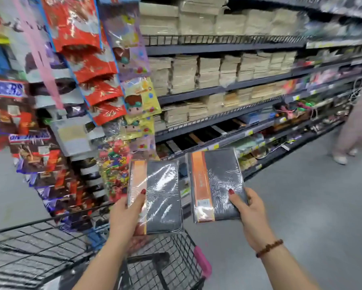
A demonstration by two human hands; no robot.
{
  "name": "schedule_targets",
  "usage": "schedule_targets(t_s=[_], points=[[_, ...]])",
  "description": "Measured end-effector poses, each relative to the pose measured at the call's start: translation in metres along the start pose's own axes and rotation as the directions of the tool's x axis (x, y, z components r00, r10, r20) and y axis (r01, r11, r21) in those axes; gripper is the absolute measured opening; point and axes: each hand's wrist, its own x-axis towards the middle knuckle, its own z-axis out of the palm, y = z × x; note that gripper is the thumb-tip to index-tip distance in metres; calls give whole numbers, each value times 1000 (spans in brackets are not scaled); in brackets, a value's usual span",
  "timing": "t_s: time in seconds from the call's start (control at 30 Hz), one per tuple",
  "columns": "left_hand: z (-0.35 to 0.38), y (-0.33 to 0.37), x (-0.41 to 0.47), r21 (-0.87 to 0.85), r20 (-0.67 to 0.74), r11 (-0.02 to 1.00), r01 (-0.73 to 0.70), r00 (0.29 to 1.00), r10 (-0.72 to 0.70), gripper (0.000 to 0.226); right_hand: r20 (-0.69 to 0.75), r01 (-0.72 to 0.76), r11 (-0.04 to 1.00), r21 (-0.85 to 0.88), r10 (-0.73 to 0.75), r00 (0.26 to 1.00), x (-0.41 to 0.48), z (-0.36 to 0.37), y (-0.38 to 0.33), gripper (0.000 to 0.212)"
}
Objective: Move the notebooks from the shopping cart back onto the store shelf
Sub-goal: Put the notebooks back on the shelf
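Note:
I hold two shrink-wrapped notebooks, each black with an orange strip down its left side. My left hand (126, 216) grips the left notebook (161, 197) at its lower left corner, above the black wire shopping cart (40, 245). My right hand (250, 214) grips the right notebook (217, 185) at its lower right edge, held over the aisle floor. Both notebooks face up toward me, side by side and apart. Beyond them runs the dark store shelf (217, 139), where similar black notebooks lie in a sloping row.
Hanging candy and chocolate bags (88, 59) crowd the left, close to the cart. Upper shelves carry stacks of tan paper goods (207, 70). A person in pale clothes (355, 126) stands in the aisle at far right. Grey floor (301, 206) stretches to the right of the cart.

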Motion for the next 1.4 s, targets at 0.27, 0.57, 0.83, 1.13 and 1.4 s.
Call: schedule_targets(t_s=[0.27,0.57,0.83,1.13,1.4], points=[[129,38,-48,-68,98,998,-4,995,11,21,-91,-14,996,92,23,996,42,-125,-26,13],[227,58,-50,-88,189,993,81,980,-63,43,-164,-20,989,145,44,985,86,-196,-25,11],[302,60,14,-77,167,994,80,984,-66,37,-176,-86,990,108,104,979,173,-213,-9,15],[369,73,106,-92,153,988,123,982,-108,21,-78,-139,989,51,142,987,301,-202,1,15],[407,71,161,-84,22,980,182,983,-181,22,29,-244,969,26,243,969,403,-192,30,15]])
